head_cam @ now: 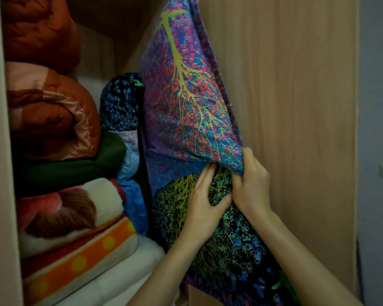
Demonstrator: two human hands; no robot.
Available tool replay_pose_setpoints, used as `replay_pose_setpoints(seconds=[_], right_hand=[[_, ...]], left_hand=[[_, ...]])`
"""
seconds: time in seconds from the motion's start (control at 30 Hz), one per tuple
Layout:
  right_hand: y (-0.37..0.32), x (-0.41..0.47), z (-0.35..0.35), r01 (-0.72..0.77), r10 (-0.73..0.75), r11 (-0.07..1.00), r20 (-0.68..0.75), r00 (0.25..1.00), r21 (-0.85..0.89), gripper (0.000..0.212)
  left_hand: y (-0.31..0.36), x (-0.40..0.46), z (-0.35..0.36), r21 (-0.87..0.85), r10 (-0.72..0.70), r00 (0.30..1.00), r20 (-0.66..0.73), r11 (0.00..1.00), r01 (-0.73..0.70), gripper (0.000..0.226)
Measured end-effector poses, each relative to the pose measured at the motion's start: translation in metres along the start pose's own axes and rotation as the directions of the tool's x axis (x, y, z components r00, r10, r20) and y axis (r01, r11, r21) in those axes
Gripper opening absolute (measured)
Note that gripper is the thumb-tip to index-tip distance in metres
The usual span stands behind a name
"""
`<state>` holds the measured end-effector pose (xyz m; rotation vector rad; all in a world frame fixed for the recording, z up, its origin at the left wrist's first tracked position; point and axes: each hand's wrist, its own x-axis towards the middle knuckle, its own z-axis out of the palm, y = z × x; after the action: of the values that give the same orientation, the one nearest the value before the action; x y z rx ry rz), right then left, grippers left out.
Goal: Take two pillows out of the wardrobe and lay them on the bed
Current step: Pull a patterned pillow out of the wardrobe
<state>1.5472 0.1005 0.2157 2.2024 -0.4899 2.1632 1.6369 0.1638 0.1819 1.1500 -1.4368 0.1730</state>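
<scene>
A big pillow (186, 102) in a bright purple, pink and blue case with yellow branching lines stands on end at the right side of the open wardrobe. My right hand (251, 184) pinches a fold of its case near the lower edge. Under that fold lies a dark, black and green patterned part of the pillow (230, 246), and my left hand (205, 199) presses flat against it with fingers spread. A second pillow (119, 102), dark with blue spots, stands upright behind, half hidden.
Folded bedding fills the wardrobe's left: rust-orange quilts (51, 111), a dark green one (75, 164), a fleece blanket in red, white and orange (75, 224), a white mattress pad (124, 277). A wooden wardrobe panel (285, 107) rises on the right, a blue wall (378, 107) beyond.
</scene>
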Motion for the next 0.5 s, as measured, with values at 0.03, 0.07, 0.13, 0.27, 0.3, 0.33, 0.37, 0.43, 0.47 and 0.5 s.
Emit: replay_pose_setpoints(seconds=[0.03,0.07,0.13,0.27,0.3,0.33,0.37,0.43,0.47,0.5], right_hand=[[-0.004,-0.003,-0.002,-0.004,0.004,1.0,-0.008,1.0,-0.004,0.022],[-0.009,-0.007,-0.004,-0.007,0.007,1.0,-0.015,1.0,-0.008,0.021],[-0.019,-0.014,-0.009,-0.018,0.017,1.0,-0.025,1.0,-0.015,0.02],[-0.039,-0.031,-0.023,-0.018,0.016,0.998,-0.04,0.999,-0.06,0.025],[-0.043,-0.035,-0.027,-0.019,0.016,0.997,-0.043,0.999,-0.072,0.028],[-0.046,-0.04,-0.033,-0.021,0.017,0.996,-0.043,0.999,-0.087,0.031],[-0.05,-0.046,-0.039,-0.021,0.017,0.994,-0.043,0.999,-0.104,0.033],[-0.055,-0.057,-0.054,-0.033,0.027,0.99,-0.046,0.999,-0.135,0.033],[-0.057,-0.062,-0.062,-0.046,0.039,0.987,-0.044,0.998,-0.152,0.03],[-0.059,-0.068,-0.071,-0.058,0.052,0.984,-0.04,0.998,-0.166,0.028]], left_hand=[[0.001,-0.003,-0.002,-0.009,0.003,1.0,0.009,1.0,-0.003,0.07],[0.003,-0.007,-0.005,-0.019,0.004,1.0,0.022,1.0,-0.004,0.07],[0.007,-0.016,-0.011,-0.036,-0.003,0.998,0.059,0.999,0.005,0.071],[0.016,-0.037,-0.019,-0.073,-0.007,0.994,0.112,0.997,0.016,0.07],[0.019,-0.043,-0.02,-0.083,-0.008,0.992,0.122,0.996,0.019,0.07],[0.023,-0.05,-0.02,-0.095,-0.009,0.991,0.133,0.995,0.022,0.07],[0.026,-0.058,-0.018,-0.107,-0.01,0.99,0.141,0.994,0.025,0.069],[0.034,-0.075,-0.013,-0.136,-0.015,0.989,0.15,0.99,0.036,0.068],[0.039,-0.084,-0.01,-0.153,-0.019,0.988,0.154,0.987,0.043,0.068],[0.045,-0.093,-0.006,-0.173,-0.022,0.987,0.159,0.984,0.05,0.067]])
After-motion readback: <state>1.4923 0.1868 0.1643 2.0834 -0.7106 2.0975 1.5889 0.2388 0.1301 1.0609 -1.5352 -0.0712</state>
